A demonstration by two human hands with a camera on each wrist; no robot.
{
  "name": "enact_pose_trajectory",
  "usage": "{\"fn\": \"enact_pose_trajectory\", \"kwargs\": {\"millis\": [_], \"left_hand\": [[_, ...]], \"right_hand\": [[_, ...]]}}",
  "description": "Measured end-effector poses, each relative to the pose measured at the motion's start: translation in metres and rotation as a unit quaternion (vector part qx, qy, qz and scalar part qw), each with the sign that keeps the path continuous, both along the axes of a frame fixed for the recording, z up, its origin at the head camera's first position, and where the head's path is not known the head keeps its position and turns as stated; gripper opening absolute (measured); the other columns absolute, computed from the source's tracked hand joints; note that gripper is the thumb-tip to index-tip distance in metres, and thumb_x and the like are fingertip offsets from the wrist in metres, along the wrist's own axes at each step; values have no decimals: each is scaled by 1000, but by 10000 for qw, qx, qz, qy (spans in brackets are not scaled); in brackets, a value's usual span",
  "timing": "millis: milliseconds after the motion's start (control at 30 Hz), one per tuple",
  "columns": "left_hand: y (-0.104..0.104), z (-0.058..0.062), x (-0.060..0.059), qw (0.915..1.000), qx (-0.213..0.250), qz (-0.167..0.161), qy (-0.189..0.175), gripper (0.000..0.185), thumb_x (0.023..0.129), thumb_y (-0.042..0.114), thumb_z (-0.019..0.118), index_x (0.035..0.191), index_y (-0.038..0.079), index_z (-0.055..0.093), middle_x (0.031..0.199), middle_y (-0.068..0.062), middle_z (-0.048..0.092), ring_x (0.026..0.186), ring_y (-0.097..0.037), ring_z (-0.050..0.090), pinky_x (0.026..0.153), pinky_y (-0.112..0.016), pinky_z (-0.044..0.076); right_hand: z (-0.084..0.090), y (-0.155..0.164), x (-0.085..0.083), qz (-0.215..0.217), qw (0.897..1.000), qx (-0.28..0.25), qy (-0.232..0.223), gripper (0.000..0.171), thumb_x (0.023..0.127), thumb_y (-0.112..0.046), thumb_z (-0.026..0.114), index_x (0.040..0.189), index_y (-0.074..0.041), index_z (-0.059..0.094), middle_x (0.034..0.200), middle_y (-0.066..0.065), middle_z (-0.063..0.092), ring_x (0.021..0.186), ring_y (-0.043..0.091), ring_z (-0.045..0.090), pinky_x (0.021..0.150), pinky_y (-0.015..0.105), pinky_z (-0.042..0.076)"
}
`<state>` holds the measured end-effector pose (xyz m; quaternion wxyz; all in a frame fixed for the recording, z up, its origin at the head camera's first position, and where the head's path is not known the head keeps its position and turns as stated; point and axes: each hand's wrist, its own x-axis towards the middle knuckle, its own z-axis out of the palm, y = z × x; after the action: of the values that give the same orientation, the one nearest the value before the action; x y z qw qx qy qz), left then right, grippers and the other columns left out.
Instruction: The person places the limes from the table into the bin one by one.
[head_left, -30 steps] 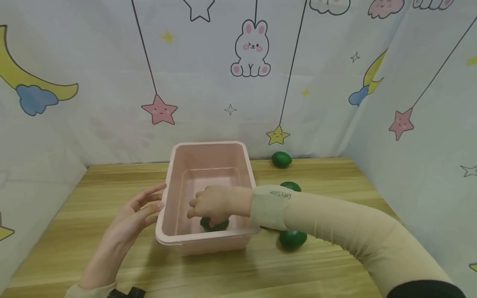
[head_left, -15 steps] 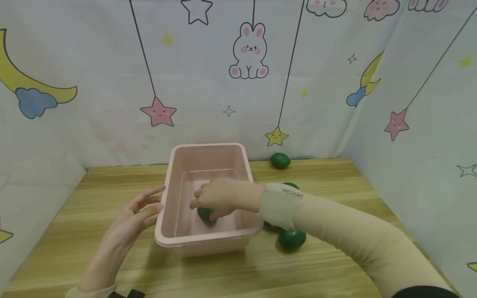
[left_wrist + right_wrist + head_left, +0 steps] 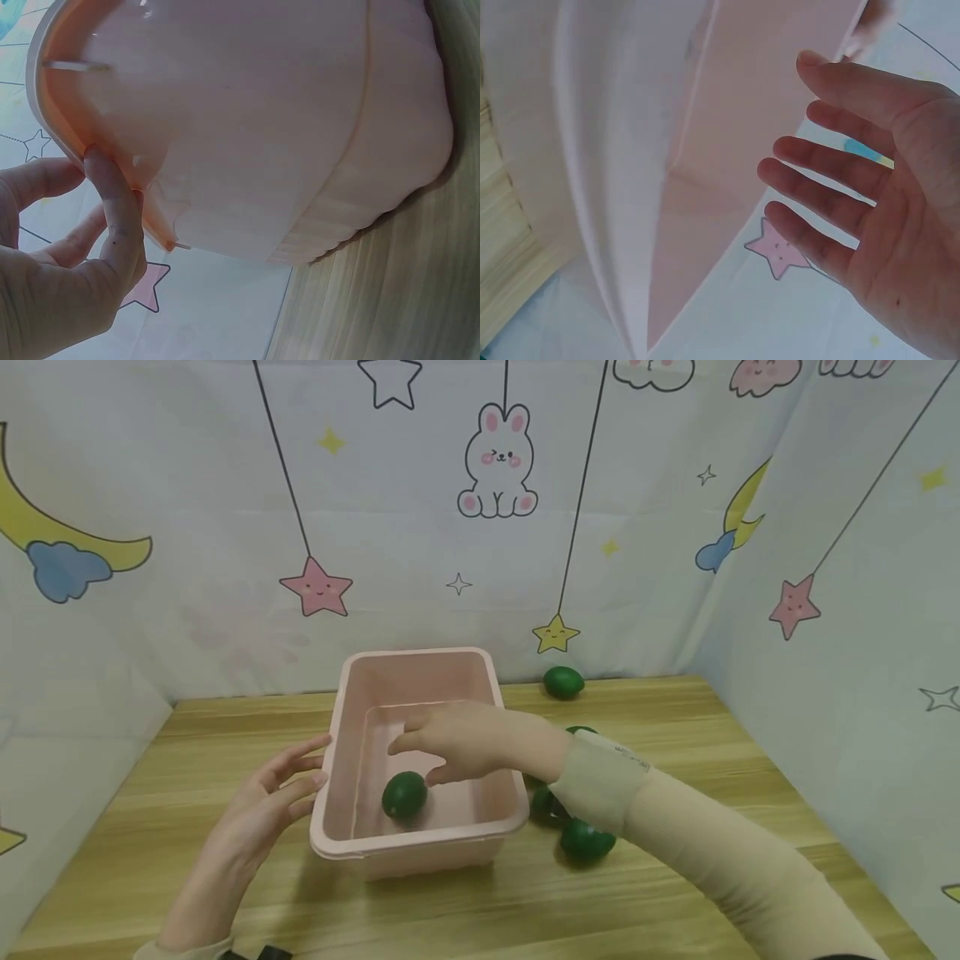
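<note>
- Near the centre of the head frame, a pink plastic bin (image 3: 420, 860) stands on the wood-grain surface (image 3: 600, 910).
- Inside it, toward the lower left of its floor, lies one green oval fruit (image 3: 404, 795).
- Over the bin's right half reaches the right hand (image 3: 465, 739), fingers loosely extended and apart, holding nothing; its thumb is just beside the fruit.
- Left of the bin, the left hand (image 3: 266, 802) touches the rim with thumb and fingertips, fingers only slightly bent.
- Outside the bin, right of centre, more green fruits (image 3: 587, 843) sit on the surface, some partly hidden by the right arm.
- Farther back, a separate green fruit (image 3: 564, 682) rests near the patterned cloth (image 3: 405, 527).
</note>
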<state>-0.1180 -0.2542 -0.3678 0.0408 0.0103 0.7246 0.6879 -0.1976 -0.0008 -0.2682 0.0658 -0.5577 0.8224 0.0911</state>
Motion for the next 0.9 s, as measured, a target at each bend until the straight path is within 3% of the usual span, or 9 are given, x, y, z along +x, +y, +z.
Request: {"fn": "enact_pose_trajectory", "kwargs": {"millis": [200, 400, 700, 900], "left_hand": [[0, 1, 0, 10000, -2, 18, -31, 51, 95, 17, 60, 144, 19, 44, 116, 10, 52, 104, 0, 57, 83, -22, 55], [0, 0, 0, 10000, 87, -21, 4, 51, 95, 15, 60, 144, 18, 44, 117, 10, 52, 104, -1, 57, 83, -21, 55], [0, -1, 1, 9998, 183, -15, 40, 50, 95, 14, 59, 143, 18, 45, 116, 10, 54, 103, -2, 59, 83, -22, 55], [0, -1, 1, 9998, 204, -10, 71, 50, 95, 13, 59, 143, 18, 45, 116, 10, 55, 103, -3, 59, 82, -22, 56]], "right_hand": [[10, 10, -1, -198, 9980, -515, -321, 53, 91, -34, 66, 140, -21, 50, 142, -4, 52, 132, 15, 48, 112, 32, 39], [14, 21, -3, -413, 9912, -1123, -569, 54, 92, -33, 65, 142, -24, 47, 142, -8, 52, 132, 13, 47, 111, 31, 39], [13, 41, -3, -646, 9789, -1873, -503, 50, 91, -33, 66, 138, -24, 52, 133, -5, 56, 125, 13, 50, 107, 32, 43], [6, 55, -5, -540, 9701, -2338, -372, 48, 91, -32, 66, 137, -23, 53, 133, -3, 55, 123, 14, 53, 105, 34, 45]]}}
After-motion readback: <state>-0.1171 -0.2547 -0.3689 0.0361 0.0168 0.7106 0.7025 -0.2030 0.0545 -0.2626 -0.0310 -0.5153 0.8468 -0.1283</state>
